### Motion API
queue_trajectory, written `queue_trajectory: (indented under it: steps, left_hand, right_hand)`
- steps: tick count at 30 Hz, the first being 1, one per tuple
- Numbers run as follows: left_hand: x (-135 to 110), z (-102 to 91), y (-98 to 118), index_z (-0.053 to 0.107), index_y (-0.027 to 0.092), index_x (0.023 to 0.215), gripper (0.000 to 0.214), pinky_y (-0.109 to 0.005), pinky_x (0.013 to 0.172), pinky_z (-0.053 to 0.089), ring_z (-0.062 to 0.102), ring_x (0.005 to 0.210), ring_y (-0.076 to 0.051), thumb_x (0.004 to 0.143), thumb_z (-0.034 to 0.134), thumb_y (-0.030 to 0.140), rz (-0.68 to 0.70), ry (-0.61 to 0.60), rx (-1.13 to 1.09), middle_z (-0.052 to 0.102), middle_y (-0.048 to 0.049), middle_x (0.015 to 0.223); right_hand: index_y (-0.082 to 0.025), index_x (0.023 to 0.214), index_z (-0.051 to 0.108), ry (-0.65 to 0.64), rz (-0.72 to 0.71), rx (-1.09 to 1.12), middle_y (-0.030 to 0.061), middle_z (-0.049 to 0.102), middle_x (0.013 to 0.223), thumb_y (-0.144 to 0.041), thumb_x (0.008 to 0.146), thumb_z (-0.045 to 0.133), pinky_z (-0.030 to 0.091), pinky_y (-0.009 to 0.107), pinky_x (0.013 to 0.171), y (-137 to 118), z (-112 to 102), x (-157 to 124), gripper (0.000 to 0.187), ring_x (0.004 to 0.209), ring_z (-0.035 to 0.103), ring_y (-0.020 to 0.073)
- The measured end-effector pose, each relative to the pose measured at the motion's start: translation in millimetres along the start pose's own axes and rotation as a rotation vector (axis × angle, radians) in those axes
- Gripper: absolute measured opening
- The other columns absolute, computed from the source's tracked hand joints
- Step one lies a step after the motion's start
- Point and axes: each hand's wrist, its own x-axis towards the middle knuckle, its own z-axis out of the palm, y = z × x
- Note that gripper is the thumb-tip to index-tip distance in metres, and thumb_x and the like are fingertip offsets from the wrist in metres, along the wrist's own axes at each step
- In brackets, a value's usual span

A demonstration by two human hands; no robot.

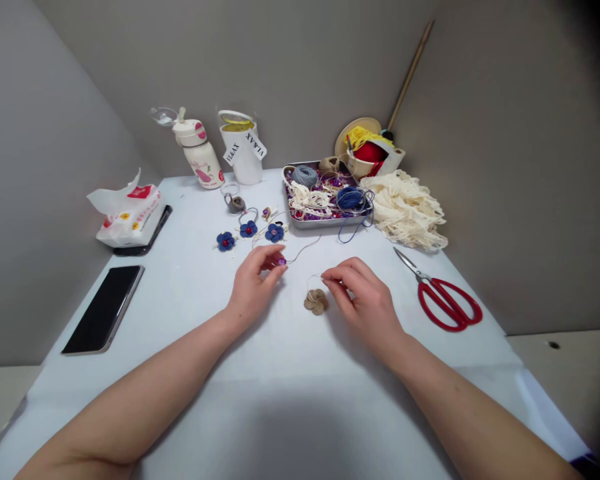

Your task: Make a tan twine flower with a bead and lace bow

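Left hand (253,287) with fingers (273,255) pinched shut on a purple bead (281,262) strung on thin cord (303,251), right hand (365,307) pinching a pale thread (314,277) up from a burlap flower (316,301) between both hands, apparently to hold that thread clear of the desk (180,320).

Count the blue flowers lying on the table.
3, in a row left of the metal tray: the leftmost flower, the middle flower and the rightmost flower. None seem hidden.

Tiny purple bead (281,262) pinched in my left hand (253,283), sitting at its 2 o'clock, with pale cord (303,250) trailing off. Burlap flower (316,301) lies flat between the hands, at 8 o'clock from the right hand (365,300), which pinches its thin twine loop (313,280).
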Motion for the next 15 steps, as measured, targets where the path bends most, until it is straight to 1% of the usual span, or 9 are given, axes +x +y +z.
queue_trajectory:
  steps: [2, 3, 5, 9, 11, 15]
  left_hand:
    - [3, -1.2, -2, 0.061, 0.022, 0.113, 0.036, -0.031, 0.084, 0.05, 0.062, 0.089, -0.015, 0.078, 0.069, 0.019, 0.012, 0.075, -0.032, 0.063, -0.0026, 0.095]
    - [4, -0.9, -2, 0.058, 0.022, 0.113, 0.037, -0.03, 0.082, 0.051, 0.062, 0.087, -0.014, 0.077, 0.07, 0.019, -0.002, 0.086, -0.071, 0.063, -0.0018, 0.093]
    - [3, 1.1, 0, 0.058, 0.021, 0.107, 0.034, -0.028, 0.078, 0.051, 0.063, 0.084, -0.013, 0.075, 0.073, 0.02, -0.035, 0.071, -0.13, 0.063, -0.0013, 0.092]
    - [-3, 6.8, 6, 0.063, 0.018, 0.091, 0.022, -0.028, 0.075, 0.051, 0.066, 0.085, -0.016, 0.074, 0.075, 0.025, -0.141, -0.072, -0.212, 0.065, -0.0025, 0.09]
    - [-6, 8.8, 7, 0.066, 0.017, 0.089, 0.021, -0.029, 0.077, 0.052, 0.067, 0.086, -0.016, 0.072, 0.077, 0.025, -0.172, -0.145, -0.255, 0.066, -0.0031, 0.092]
    - [-8, 10.4, 5, 0.069, 0.017, 0.085, 0.019, -0.032, 0.08, 0.053, 0.067, 0.085, -0.016, 0.071, 0.079, 0.026, -0.189, -0.236, -0.305, 0.069, -0.0038, 0.093]
  right_hand:
    - [-0.022, 0.093, 0.061, 0.004, 0.01, 0.0, 0.004, 0.056, 0.087, -0.013, 0.094, 0.051, 0.044, 0.033, 0.07, 1, 0, 0, 0.014, 0.08, 0.055, 0.0166]
    - [-0.022, 0.093, 0.061, 0.004, 0.015, -0.001, 0.004, 0.056, 0.087, -0.013, 0.094, 0.051, 0.044, 0.033, 0.07, 1, 1, 0, 0.014, 0.08, 0.055, 0.0165]
    - [-0.022, 0.093, 0.061, 0.005, 0.017, 0.001, 0.0039, 0.056, 0.087, -0.013, 0.094, 0.05, 0.044, 0.033, 0.069, 1, 1, 1, 0.014, 0.079, 0.055, 0.0165]
    - [-0.021, 0.093, 0.061, 0.007, 0.009, 0.005, 0.004, 0.056, 0.086, -0.013, 0.094, 0.05, 0.044, 0.032, 0.07, 1, 1, 2, 0.014, 0.079, 0.055, 0.0163]
    - [-0.021, 0.092, 0.061, 0.01, -0.003, 0.006, 0.0042, 0.056, 0.086, -0.012, 0.094, 0.051, 0.045, 0.032, 0.07, 0, 1, 2, 0.013, 0.079, 0.055, 0.0162]
    - [-0.02, 0.093, 0.061, 0.007, -0.015, -0.004, 0.0047, 0.057, 0.087, -0.012, 0.094, 0.051, 0.045, 0.032, 0.07, 1, 1, 2, 0.013, 0.081, 0.055, 0.0165]
